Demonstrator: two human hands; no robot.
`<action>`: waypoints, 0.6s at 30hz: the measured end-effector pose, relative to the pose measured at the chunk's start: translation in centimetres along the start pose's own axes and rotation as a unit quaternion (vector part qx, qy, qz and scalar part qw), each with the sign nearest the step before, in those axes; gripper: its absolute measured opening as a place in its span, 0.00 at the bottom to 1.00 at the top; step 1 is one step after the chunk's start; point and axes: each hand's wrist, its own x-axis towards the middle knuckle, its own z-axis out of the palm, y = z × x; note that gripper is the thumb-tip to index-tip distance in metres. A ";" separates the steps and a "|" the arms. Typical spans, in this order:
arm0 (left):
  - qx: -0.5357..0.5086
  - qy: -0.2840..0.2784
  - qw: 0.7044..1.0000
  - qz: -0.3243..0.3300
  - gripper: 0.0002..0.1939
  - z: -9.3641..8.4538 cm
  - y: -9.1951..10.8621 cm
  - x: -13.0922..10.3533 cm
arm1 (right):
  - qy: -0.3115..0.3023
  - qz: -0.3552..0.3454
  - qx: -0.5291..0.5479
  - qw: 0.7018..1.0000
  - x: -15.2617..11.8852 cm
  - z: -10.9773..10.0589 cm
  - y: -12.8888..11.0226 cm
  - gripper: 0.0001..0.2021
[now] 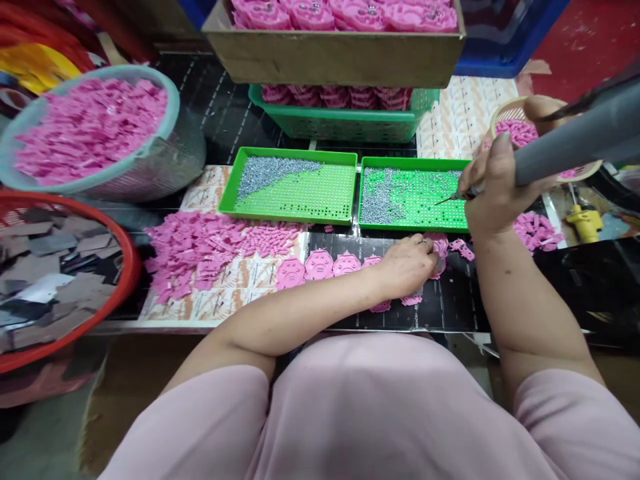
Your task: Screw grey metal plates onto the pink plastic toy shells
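My right hand [495, 180] is wrapped round a grey electric screwdriver [575, 133]. Its thin bit points left, above the right green tray [415, 227] of small silvery screws [380, 197]. My left hand [410, 265], with a ring on one finger, is curled down on a pink plastic part [440, 253] at the table's front; its fingertips are partly hidden. A row of flat pink animal-face pieces [319, 265] runs left from that hand, and more lie partly under the wrist. A small pink piece [462, 249] rests just right of it.
Another green tray [287, 218] with screws stands left of the first. Loose pink parts [195, 247] are heaped at left, beside a pale basket [173, 113] and a red basket [133, 260] of dark flat pieces. A cardboard box [333, 57] sits over a green crate [345, 127] behind.
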 end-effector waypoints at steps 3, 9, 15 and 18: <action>-0.003 0.002 1.000 0.002 0.13 -0.1 -0.1 -0.2 | 0.044 -0.033 0.029 0.998 0.2 0.7 1.5 0.23; -0.022 0.022 1.000 -0.005 0.15 -2.1 -1.2 -0.5 | 0.018 -0.031 0.014 0.999 0.3 1.4 2.2 0.21; -0.014 0.066 0.996 -0.064 0.13 -3.6 -3.8 -0.3 | 0.014 -0.017 -0.027 0.999 0.3 1.1 1.3 0.21; -0.016 0.089 0.992 -0.089 0.12 -3.7 -4.7 -0.1 | 0.010 0.001 -0.038 0.999 0.3 0.9 1.3 0.23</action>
